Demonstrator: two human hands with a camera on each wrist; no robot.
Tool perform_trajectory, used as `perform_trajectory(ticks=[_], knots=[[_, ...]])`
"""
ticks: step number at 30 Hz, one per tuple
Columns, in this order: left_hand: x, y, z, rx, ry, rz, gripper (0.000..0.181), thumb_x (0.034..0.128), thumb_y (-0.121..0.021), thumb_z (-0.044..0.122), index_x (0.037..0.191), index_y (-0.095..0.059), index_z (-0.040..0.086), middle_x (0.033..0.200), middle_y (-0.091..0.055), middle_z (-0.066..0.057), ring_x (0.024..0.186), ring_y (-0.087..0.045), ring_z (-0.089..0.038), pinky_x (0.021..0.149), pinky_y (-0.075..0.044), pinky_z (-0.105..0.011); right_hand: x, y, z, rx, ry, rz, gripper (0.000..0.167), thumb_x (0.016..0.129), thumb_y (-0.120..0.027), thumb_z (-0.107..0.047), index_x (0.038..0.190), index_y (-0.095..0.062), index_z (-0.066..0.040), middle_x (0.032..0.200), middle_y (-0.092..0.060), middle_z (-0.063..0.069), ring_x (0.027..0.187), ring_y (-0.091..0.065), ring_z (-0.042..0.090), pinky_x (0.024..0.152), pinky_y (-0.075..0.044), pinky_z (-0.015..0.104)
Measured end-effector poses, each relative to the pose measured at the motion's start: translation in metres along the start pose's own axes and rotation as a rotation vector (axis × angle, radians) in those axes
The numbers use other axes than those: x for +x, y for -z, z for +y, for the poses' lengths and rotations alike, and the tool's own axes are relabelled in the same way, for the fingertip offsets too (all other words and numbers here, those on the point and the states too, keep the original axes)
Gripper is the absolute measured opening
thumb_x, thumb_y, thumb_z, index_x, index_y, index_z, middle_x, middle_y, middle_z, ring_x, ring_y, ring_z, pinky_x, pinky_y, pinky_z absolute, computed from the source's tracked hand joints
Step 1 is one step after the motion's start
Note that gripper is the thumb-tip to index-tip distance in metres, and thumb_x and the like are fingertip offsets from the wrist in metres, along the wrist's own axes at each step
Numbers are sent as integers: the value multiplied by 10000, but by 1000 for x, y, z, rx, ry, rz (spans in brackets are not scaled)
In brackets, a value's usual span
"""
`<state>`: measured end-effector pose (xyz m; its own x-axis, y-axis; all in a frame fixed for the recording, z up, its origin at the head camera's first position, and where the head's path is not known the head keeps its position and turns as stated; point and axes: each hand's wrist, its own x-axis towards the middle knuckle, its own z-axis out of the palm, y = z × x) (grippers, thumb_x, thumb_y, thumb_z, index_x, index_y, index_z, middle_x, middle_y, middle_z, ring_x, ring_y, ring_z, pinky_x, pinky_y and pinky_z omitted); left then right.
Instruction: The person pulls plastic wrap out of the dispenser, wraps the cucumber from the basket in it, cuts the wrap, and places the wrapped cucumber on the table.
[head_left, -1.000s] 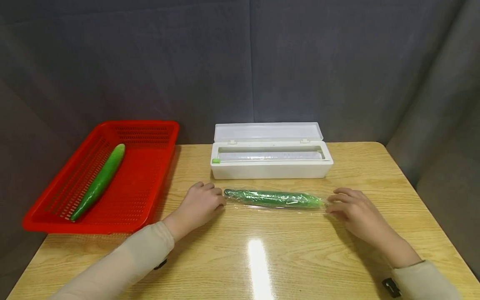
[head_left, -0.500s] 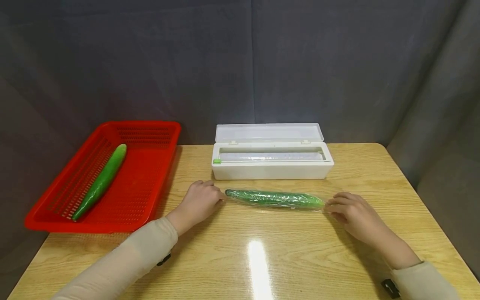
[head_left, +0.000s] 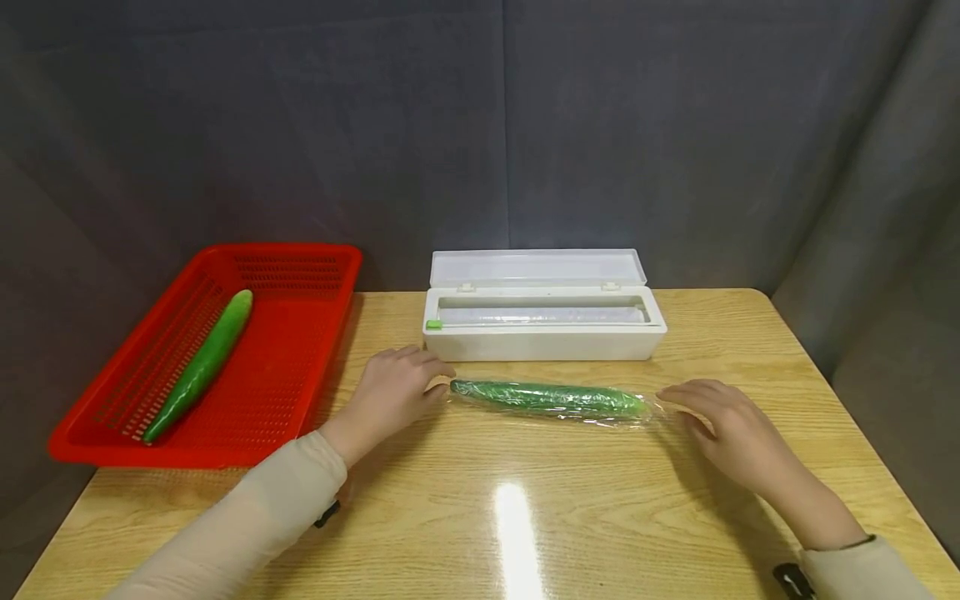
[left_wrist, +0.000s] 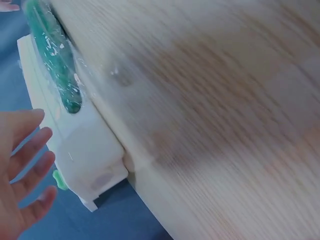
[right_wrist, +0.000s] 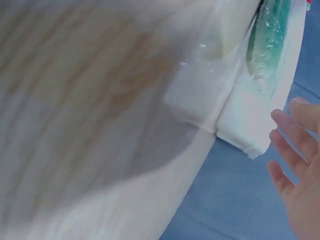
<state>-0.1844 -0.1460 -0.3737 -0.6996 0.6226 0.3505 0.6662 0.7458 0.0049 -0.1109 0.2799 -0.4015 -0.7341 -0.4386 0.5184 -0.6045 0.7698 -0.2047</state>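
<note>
A cucumber (head_left: 551, 398) in clear plastic wrap lies crosswise on the wooden table, its darker tip to the left. Loose wrap (head_left: 654, 410) sticks out past its pale right end. My left hand (head_left: 393, 390) is by the dark tip, thumb and fingers parted; the left wrist view shows those fingers (left_wrist: 35, 150) spread and holding nothing. By the right end is my right hand (head_left: 731, 429), its thumb apart from the fingers. In the right wrist view the right fingers (right_wrist: 290, 145) are also spread, with nothing held. Whether either hand touches the wrap's edge, I cannot tell.
Behind the wrapped cucumber stands a white cling film dispenser (head_left: 543, 346), lid (head_left: 536, 267) raised, a film roll (head_left: 540, 315) inside and a green slider (head_left: 433, 324) at its left. At left, a red basket (head_left: 288, 400) holds an unwrapped cucumber (head_left: 202, 362). Grey cloth hangs behind.
Both hands have loosened from the wrap ends, fingers parting. The right hand has drawn slightly away to the right. The wrapped cucumber has stayed in place.
</note>
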Motion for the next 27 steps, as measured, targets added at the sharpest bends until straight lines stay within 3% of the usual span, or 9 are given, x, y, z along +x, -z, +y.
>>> perform_trajectory(ticks=[9, 14, 27], knots=[[11, -10, 12, -59, -9, -49, 341, 835, -811, 251, 1152, -715, 167, 1141, -695, 3, 1052, -652, -211, 740, -561, -370, 20, -15, -15, 4, 17, -42, 437, 719, -802, 77, 1132, -710, -33, 1051, -717, 113, 964, -670, 326, 825, -524, 507], [15, -17, 15, -74, 6, -117, 369, 836, -811, 277, 1170, -711, 158, 1171, -684, -11, 1070, -631, -213, 756, -554, -378, 29, -27, -19, 21, 31, -63, 421, 720, -830, 45, 1120, -711, -5, 1067, -715, 130, 981, -672, 328, 854, -526, 502], [19, -35, 6, -38, 50, -174, 352, 841, -802, 316, 1154, -734, 171, 1169, -694, 4, 1079, -638, -191, 752, -558, -376, 36, -42, -19, 25, -124, -199, 509, 773, -840, -71, 1243, -657, -6, 1171, -679, 170, 1064, -641, 361, 910, -495, 536]])
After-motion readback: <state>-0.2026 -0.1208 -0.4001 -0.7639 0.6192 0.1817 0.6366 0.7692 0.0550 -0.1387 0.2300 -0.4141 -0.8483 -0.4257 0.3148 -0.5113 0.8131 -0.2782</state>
